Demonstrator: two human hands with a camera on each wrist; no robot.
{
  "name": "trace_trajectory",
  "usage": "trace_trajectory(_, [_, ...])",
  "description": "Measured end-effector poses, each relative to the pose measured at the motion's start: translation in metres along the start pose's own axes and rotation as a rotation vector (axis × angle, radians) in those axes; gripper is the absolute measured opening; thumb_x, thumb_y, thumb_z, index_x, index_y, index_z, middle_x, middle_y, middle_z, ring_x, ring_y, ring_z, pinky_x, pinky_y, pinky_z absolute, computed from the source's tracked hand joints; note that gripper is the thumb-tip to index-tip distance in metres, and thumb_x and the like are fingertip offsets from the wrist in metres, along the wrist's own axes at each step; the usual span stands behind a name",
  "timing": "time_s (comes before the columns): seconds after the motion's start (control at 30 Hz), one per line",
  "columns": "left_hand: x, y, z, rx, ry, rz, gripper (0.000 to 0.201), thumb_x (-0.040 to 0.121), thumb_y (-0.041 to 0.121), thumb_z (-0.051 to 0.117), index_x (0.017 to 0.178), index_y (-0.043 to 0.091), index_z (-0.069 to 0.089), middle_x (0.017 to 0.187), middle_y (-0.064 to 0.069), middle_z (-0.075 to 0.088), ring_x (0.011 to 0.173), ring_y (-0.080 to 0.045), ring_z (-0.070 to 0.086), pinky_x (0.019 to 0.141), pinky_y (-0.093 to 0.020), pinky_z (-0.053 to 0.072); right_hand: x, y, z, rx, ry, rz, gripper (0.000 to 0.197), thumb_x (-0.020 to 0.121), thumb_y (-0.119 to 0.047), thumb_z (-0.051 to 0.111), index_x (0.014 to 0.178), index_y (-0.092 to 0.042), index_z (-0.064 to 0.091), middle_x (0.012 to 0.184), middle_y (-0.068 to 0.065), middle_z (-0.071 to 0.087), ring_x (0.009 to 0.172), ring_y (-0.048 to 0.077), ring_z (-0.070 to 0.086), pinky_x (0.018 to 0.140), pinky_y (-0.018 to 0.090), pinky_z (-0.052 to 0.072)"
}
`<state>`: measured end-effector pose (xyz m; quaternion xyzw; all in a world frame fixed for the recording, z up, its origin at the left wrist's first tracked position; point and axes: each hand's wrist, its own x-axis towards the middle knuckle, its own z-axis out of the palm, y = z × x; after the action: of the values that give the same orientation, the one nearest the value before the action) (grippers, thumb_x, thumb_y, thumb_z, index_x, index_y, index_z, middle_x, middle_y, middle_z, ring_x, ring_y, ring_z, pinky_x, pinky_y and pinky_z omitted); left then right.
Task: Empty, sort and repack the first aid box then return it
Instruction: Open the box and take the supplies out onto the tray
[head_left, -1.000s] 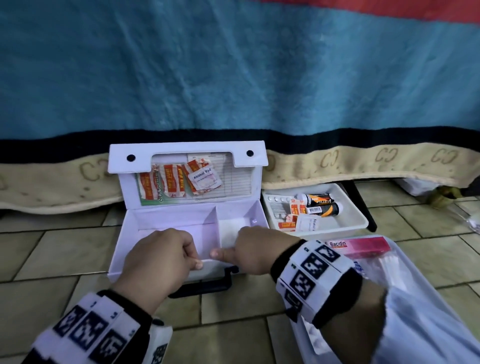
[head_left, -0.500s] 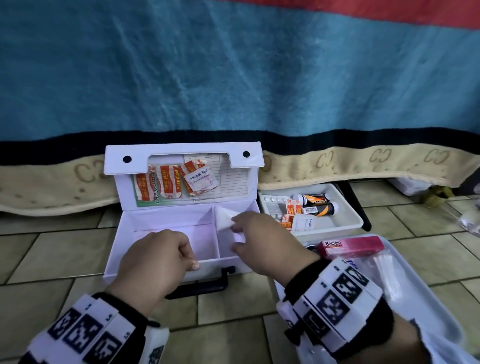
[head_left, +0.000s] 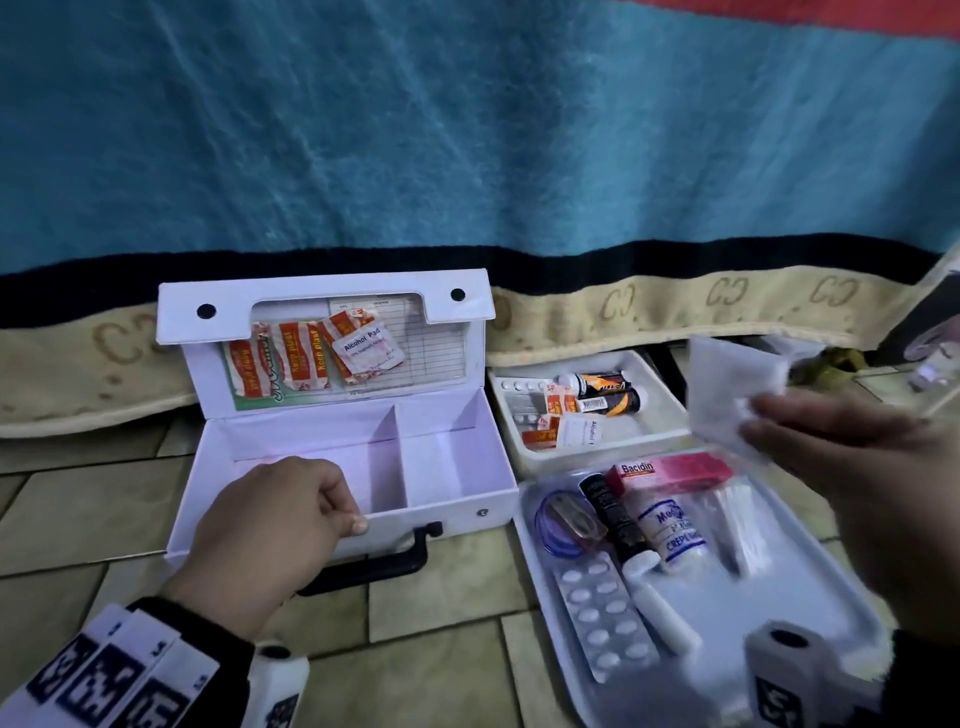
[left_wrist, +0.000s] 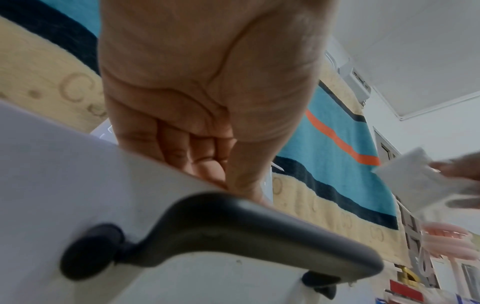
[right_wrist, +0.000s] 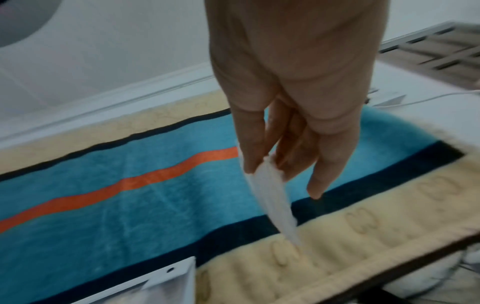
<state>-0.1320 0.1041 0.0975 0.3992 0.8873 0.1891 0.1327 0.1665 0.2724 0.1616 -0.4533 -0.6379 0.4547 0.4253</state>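
Observation:
The white first aid box (head_left: 457, 499) lies open on the tiled floor, both compartments bare. Plasters and an alcohol pad (head_left: 366, 345) sit in its lid pocket. My left hand (head_left: 280, 525) grips the box's front wall (left_wrist: 64, 164) above the black handle (left_wrist: 233, 232), fingers curled inside the rim. My right hand (head_left: 852, 447) is raised at the right and pinches a flat white gauze packet (head_left: 732, 384), seen edge-on as the packet (right_wrist: 272, 199) in the right wrist view.
Two white trays stand right of the box: the far tray (head_left: 660, 410) with small bottles and sachets, the near tray (head_left: 831, 587) with a pink Bacidin box (head_left: 670, 470), a crepe bandage, a blister pack and tubes. A blue blanket hangs behind.
My right hand lifted the white packet out of the box's right compartment and carried it up and to the right, over the trays. My left hand stayed on the box's front wall.

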Motion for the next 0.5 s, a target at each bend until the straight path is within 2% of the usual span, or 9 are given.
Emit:
trace_trajectory(0.07, [0.000,0.000,0.000,-0.002,0.000,-0.002,0.020,0.072,0.035,0.078,0.059,0.028,0.063,0.066,0.013,0.064,0.069,-0.003,0.056,0.056,-0.024,0.037,-0.001,0.020,-0.022,-0.003,0.082,0.043,0.078,0.013,-0.066,0.084,0.081,-0.028,0.075,0.081,-0.006,0.075,0.080,0.017,0.070,0.082,0.039,0.055])
trace_trajectory(0.1, [0.001,0.000,0.000,-0.001,-0.003,-0.003,0.021,0.072,0.034,0.078,0.059,0.028,0.063,0.066,0.013,0.064,0.069,-0.003,0.056,0.055,-0.024,0.036,-0.001,0.028,-0.032,-0.008,0.105,0.071,0.081,0.010,-0.069,0.082,0.079,-0.028,0.074,0.077,-0.007,0.075,0.076,0.013,0.071,0.078,0.037,0.056])
trace_trajectory(0.17, [0.001,0.001,0.000,0.011,-0.005,-0.002,0.021,0.072,0.034,0.078,0.059,0.028,0.063,0.066,0.013,0.064,0.069,-0.002,0.055,0.055,-0.024,0.036,-0.006,0.042,-0.052,-0.057,0.136,0.089,0.080,0.007,-0.073,0.078,0.074,-0.031,0.071,0.067,-0.011,0.072,0.061,0.003,0.068,0.066,0.023,0.057])
trace_trajectory(0.23, [0.000,0.002,0.000,0.017,0.001,-0.003,0.021,0.072,0.034,0.078,0.059,0.028,0.062,0.066,0.013,0.064,0.069,-0.002,0.055,0.055,-0.024,0.036,-0.012,0.062,-0.065,-0.153,0.163,0.092,0.080,0.009,-0.078,0.075,0.075,-0.033,0.071,0.063,-0.010,0.071,0.055,0.006,0.065,0.057,0.019,0.054])
trace_trajectory(0.27, [-0.001,0.002,0.000,0.018,0.005,-0.006,0.021,0.072,0.034,0.078,0.059,0.028,0.063,0.066,0.013,0.064,0.069,-0.002,0.056,0.056,-0.024,0.037,-0.013,0.070,-0.067,-0.240,0.178,0.082,0.070,0.022,-0.077,0.077,0.078,-0.035,0.071,0.065,-0.008,0.072,0.057,0.012,0.066,0.054,0.021,0.053])
trace_trajectory(0.3, [-0.001,0.002,0.000,0.019,0.007,-0.008,0.021,0.073,0.034,0.078,0.059,0.028,0.063,0.066,0.013,0.064,0.068,-0.003,0.056,0.056,-0.024,0.037,-0.020,0.069,-0.059,-0.336,0.141,0.087,0.046,0.043,-0.066,0.081,0.079,-0.038,0.071,0.067,-0.004,0.073,0.060,0.017,0.066,0.053,0.024,0.052])
trace_trajectory(0.33, [-0.002,0.002,0.000,0.020,0.008,-0.009,0.021,0.073,0.034,0.078,0.059,0.028,0.063,0.065,0.013,0.064,0.068,-0.003,0.056,0.056,-0.024,0.037,-0.023,0.067,-0.045,-0.444,0.125,0.094,0.017,0.064,-0.042,0.082,0.076,-0.038,0.071,0.067,-0.001,0.073,0.061,0.020,0.066,0.053,0.029,0.051])
trace_trajectory(0.4, [-0.002,0.002,0.000,0.023,0.007,-0.013,0.021,0.073,0.034,0.077,0.059,0.029,0.062,0.065,0.012,0.063,0.068,-0.003,0.056,0.056,-0.024,0.037,-0.017,0.072,-0.028,-0.673,0.106,0.090,0.028,0.075,-0.007,0.072,0.067,-0.034,0.067,0.064,0.000,0.070,0.056,0.024,0.060,0.050,0.035,0.044])
trace_trajectory(0.5, [-0.002,0.002,0.000,0.024,0.009,-0.009,0.021,0.073,0.034,0.077,0.059,0.028,0.062,0.067,0.012,0.063,0.068,-0.003,0.055,0.056,-0.023,0.036,-0.017,0.074,-0.013,-0.904,0.111,0.051,0.027,0.075,0.002,0.064,0.081,-0.023,0.071,0.075,0.013,0.071,0.055,0.030,0.051,0.052,0.029,0.033])
